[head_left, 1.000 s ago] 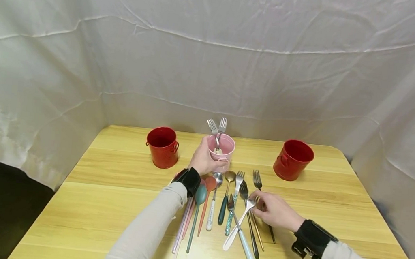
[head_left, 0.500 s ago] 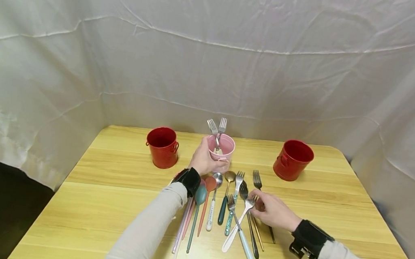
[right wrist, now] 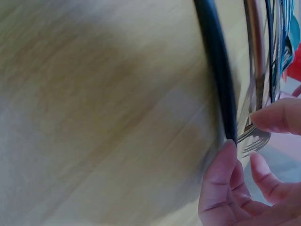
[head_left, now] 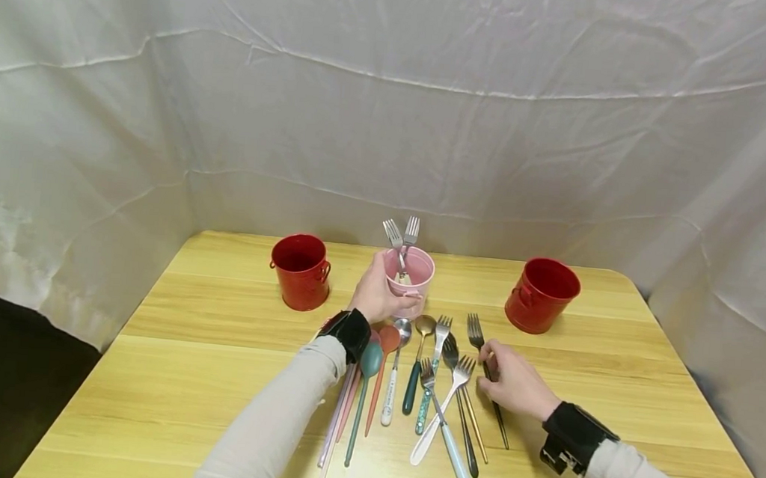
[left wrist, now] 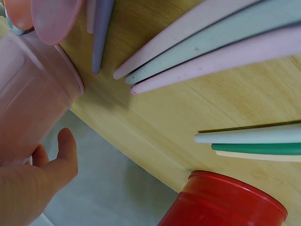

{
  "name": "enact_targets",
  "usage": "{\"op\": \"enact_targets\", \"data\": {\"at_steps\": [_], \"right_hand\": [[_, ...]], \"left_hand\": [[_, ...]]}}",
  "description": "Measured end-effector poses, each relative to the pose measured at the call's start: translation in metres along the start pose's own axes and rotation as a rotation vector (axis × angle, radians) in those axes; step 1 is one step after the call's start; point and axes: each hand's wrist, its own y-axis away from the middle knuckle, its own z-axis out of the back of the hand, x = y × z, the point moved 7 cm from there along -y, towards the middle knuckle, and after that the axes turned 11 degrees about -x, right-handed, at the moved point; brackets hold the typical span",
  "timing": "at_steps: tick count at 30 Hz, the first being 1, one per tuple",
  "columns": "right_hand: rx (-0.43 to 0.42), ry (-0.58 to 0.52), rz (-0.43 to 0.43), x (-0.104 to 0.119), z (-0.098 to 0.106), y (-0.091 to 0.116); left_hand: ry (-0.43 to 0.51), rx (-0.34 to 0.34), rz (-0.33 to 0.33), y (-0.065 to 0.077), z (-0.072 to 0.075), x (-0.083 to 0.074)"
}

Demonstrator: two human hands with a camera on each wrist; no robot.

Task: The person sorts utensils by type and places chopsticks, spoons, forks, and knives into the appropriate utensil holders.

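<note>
My left hand (head_left: 375, 291) holds the side of a pink bucket (head_left: 419, 291), its fingers curled round the wall. Two forks (head_left: 394, 236) stand in that bucket, tines up. Over the dark fork (head_left: 475, 332), farthest right in the row, is my right hand (head_left: 513, 383). In the right wrist view, a fingertip touches the slim black handle (right wrist: 218, 70), while the thumb stands apart from it. Left of this hand lies a fork with a white handle (head_left: 426, 441), crossed by a fork with a light blue handle (head_left: 456, 459).
Red buckets stand at the back left (head_left: 303, 285) and back right (head_left: 531, 311). Several spoons, among them a teal spoon (head_left: 369, 362), an orange spoon (head_left: 388, 341) and a gold-bowled spoon (head_left: 425, 326), lie on the wooden table (head_left: 209, 383). Pastel sticks (left wrist: 197, 49) lie near the left wrist.
My right hand has let go of the white-handled fork and moved slightly right to the dark fork. The white-handled fork shifted a little toward me. My left hand stays on the pink bucket.
</note>
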Motion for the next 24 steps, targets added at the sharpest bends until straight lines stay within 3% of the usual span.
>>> {"op": "enact_targets", "data": {"at_steps": [17,24], "right_hand": [[-0.106,0.06,-0.043,-0.0081,0.0011,-0.0031],[-0.095,0.029,-0.078,-0.0111,0.0039,-0.0035]], "left_hand": [[-0.008,0.005,-0.058,0.002,0.0041,-0.0094],[-0.007,-0.004,-0.065,0.0013,0.0033,-0.0068]]}}
